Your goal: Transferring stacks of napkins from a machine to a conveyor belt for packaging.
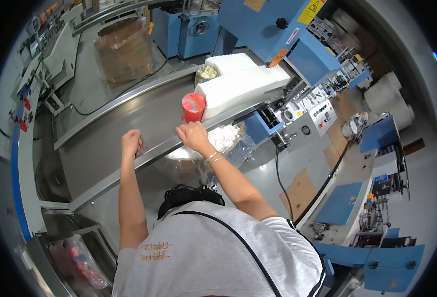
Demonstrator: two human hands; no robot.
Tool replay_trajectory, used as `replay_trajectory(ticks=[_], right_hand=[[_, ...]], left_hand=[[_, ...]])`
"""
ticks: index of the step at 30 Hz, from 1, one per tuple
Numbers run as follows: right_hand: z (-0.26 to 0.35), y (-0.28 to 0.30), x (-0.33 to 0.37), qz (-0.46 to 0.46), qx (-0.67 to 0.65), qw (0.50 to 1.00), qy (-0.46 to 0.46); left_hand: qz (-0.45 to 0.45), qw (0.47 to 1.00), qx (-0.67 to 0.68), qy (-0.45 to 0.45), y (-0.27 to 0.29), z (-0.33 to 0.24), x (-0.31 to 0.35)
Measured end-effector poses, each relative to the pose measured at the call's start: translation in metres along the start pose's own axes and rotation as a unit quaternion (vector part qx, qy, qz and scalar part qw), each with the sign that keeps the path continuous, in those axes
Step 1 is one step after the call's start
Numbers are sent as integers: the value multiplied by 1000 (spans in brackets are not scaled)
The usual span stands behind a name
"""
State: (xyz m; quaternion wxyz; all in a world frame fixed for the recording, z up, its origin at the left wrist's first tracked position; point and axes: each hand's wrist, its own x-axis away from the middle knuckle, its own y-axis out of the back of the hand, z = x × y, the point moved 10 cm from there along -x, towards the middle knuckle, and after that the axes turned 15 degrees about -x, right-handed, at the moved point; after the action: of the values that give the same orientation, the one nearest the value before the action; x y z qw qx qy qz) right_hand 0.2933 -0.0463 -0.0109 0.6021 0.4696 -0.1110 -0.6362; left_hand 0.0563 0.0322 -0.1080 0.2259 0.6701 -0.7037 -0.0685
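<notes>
My left hand (131,143) is closed with its fingers curled, low over the near side of a long grey metal trough (114,133). What it holds, if anything, is too small to make out. My right hand (192,136) is bent over the trough's near rail, fingers curled and partly hidden; any thing in them cannot be made out. Just beyond it stands a red cylinder (193,107) with a patterned round top, against the end of a long row of white, thin, stacked sheets (243,86). A box of pale yellowish pieces (207,74) sits behind the row.
Below the rail, a clear plastic bag of white pieces (226,138) hangs or rests beside my right forearm. A blue machine (258,24) adjoins the trough's far right end. A bag-lined carton (124,52) stands beyond; bagged red items (82,262) lie at lower left.
</notes>
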Motion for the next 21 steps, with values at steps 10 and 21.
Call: replay_trajectory(ticks=[10,21], right_hand=[[-1,-12,6,-25,35,999,32],[-11,4,7,-32,0,999,7]], left_hand=[[13,1000,-21,-16,1,24,-14],[-1,1000,-10,6,-7,12,-14]])
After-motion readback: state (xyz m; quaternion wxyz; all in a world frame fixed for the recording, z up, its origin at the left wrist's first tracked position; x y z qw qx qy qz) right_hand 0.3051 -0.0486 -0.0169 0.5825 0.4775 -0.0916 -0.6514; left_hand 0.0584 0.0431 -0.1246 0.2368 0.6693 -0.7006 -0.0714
